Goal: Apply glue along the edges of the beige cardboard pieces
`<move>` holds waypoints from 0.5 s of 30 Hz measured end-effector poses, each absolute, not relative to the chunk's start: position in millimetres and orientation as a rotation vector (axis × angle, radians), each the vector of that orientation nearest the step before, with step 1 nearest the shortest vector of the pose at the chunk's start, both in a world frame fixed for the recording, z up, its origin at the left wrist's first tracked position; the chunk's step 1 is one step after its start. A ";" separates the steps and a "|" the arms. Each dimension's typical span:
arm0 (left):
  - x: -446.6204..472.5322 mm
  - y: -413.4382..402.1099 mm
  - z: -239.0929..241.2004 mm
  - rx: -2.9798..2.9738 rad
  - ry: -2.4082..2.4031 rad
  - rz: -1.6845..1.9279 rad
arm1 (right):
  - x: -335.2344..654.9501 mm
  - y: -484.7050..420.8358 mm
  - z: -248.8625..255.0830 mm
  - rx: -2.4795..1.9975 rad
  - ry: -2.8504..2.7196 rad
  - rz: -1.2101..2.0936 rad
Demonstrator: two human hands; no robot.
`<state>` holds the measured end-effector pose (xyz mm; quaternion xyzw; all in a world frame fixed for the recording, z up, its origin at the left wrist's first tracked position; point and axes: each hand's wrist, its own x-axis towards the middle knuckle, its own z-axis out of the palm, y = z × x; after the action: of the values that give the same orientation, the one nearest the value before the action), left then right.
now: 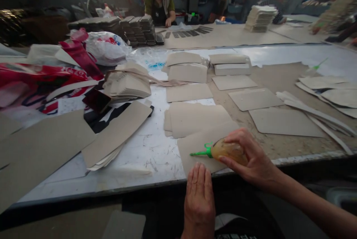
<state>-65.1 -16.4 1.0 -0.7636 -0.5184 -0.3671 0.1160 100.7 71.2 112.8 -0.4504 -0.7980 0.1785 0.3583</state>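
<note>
My right hand is closed round a small amber glue bottle with a green nozzle that points left over a beige card piece at the table's near edge. My left hand lies flat, fingers together and stretched out, pressing the near edge of that same card piece. More beige card pieces lie just beyond it.
Several cut card pieces spread over the white table. A bundled stack and red plastic bags sit left. Long card strips lie right. A person works at the far side beside dark stacks.
</note>
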 end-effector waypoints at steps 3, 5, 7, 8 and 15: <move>-66.6 -15.9 5.7 -2.238 -1.529 -1.065 | 98.9 70.7 118.1 -1.150 -2.101 0.515; -67.1 -15.8 6.6 -2.252 -1.521 -1.055 | 101.0 70.3 123.6 -1.150 -2.129 0.520; -67.4 -15.8 6.8 -2.265 -1.511 -1.036 | 104.1 70.6 129.2 -1.162 -2.158 0.502; -67.5 -15.8 6.9 -2.266 -1.507 -1.033 | 105.3 70.9 131.7 -1.168 -2.173 0.483; -67.3 -14.3 8.1 -2.233 -1.516 -1.080 | 98.5 73.6 135.2 -1.152 -2.218 0.305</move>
<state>-67.3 -14.3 8.1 -0.7629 -0.5177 -0.3691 0.1170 98.5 73.6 135.2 -0.4354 -0.8385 0.1152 0.3068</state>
